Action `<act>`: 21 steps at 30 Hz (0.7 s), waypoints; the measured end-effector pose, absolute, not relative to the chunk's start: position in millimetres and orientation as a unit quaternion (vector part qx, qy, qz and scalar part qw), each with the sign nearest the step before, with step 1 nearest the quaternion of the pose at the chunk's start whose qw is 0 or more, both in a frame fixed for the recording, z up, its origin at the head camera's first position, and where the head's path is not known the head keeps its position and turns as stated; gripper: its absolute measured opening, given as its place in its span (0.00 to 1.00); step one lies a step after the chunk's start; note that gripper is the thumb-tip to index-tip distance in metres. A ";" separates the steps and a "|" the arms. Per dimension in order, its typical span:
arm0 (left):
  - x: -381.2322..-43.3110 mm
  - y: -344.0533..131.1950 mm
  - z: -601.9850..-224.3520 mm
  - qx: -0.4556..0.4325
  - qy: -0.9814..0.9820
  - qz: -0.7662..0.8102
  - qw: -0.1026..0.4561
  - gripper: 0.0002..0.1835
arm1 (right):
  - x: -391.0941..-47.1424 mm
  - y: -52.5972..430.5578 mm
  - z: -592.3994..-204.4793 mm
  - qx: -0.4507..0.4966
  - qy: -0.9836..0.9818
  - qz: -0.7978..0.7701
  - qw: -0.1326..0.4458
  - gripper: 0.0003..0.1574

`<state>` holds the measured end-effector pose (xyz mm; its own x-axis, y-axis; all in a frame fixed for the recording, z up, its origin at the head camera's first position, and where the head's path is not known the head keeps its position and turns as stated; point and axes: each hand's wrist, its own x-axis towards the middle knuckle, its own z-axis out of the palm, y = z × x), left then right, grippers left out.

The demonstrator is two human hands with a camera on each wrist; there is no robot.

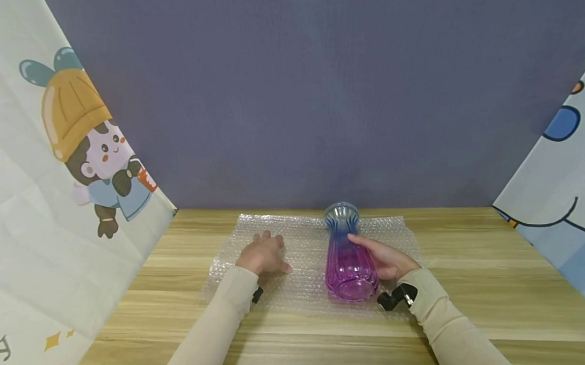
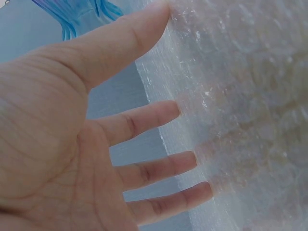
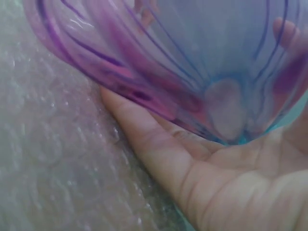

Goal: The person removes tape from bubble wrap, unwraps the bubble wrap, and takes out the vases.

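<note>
A ribbed glass vase (image 1: 350, 262), blue at its flared mouth and pink-purple at its base, lies over the bubble wrap (image 1: 305, 247) with its mouth toward the back wall. My right hand (image 1: 386, 259) grips it from the right side, thumb on top; in the right wrist view the fingers (image 3: 139, 120) pass under the purple glass. My left hand (image 1: 264, 254) is spread on the left part of the bubble wrap, holding nothing. Its straight fingertips touch the sheet in the left wrist view, where part of the blue glass shows behind the thumb (image 2: 120, 41).
The bubble wrap lies flat on a wood-grain table (image 1: 286, 349). Behind it rises a dark grey-blue wall (image 1: 295, 96). A cartoon-printed white panel (image 1: 30, 205) stands at the left and another printed panel (image 1: 573, 187) at the right.
</note>
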<state>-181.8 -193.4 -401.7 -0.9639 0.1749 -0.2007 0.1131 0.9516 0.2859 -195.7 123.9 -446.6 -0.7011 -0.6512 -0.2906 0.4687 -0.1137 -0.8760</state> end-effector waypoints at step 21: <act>-183.2 -193.6 -404.4 0.072 0.981 0.141 0.111 0.42 | -193.6 119.3 -442.1 -0.070 0.573 -0.734 0.359 0.47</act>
<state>-183.2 -193.6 -404.4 -0.9648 0.1731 -0.1979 0.1103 0.9496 0.2934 -193.6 119.3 -442.1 -0.7323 -0.6068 -0.3091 0.4473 -0.0863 -0.8902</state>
